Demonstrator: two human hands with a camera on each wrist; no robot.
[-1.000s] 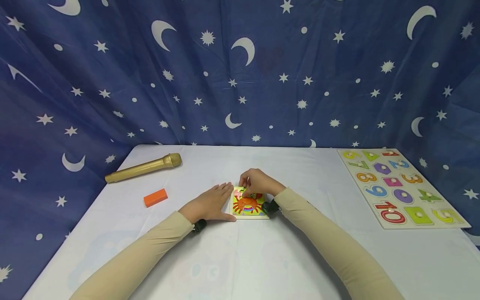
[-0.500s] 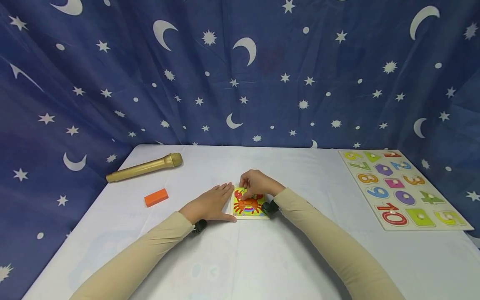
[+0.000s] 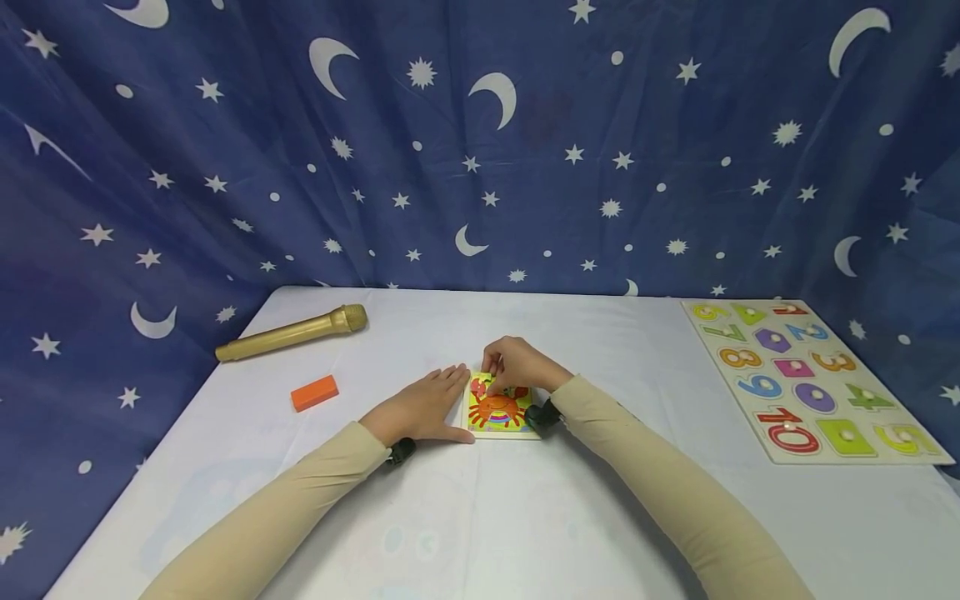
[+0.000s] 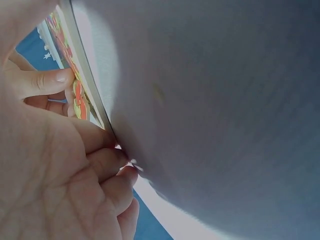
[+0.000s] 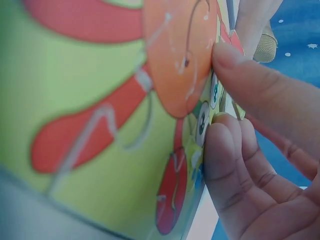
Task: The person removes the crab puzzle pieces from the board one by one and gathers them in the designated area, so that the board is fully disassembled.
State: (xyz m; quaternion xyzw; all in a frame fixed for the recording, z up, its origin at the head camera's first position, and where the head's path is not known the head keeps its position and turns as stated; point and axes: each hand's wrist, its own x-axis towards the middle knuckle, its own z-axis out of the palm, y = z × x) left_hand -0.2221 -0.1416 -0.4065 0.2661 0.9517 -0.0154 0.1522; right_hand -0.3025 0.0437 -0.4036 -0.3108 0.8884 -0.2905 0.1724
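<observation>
A small square crab jigsaw puzzle (image 3: 497, 410), yellow with an orange-red crab, lies flat on the table in the head view. My left hand (image 3: 420, 408) rests at its left side, fingers extended; in the left wrist view its fingertips touch the board's edge. My right hand (image 3: 517, 365) reaches over the puzzle's top edge. Thumb and fingers pinch a puzzle piece (image 5: 236, 42) with a red claw at the upper left corner. That piece sits slightly raised and tilted in both wrist views. Part of the puzzle's upper right is hidden under the right hand.
A gold microphone (image 3: 292, 333) lies at the back left, with an orange block (image 3: 314, 393) in front of it. A number-and-shape peg board (image 3: 813, 379) lies at the right edge of the white table (image 3: 600, 517). Behind hangs a blue star-patterned curtain (image 3: 555, 200).
The claw piece's angle shifts slightly under my right fingers; its pale glare has gone. My left hand stays in place. The head view has drifted a little.
</observation>
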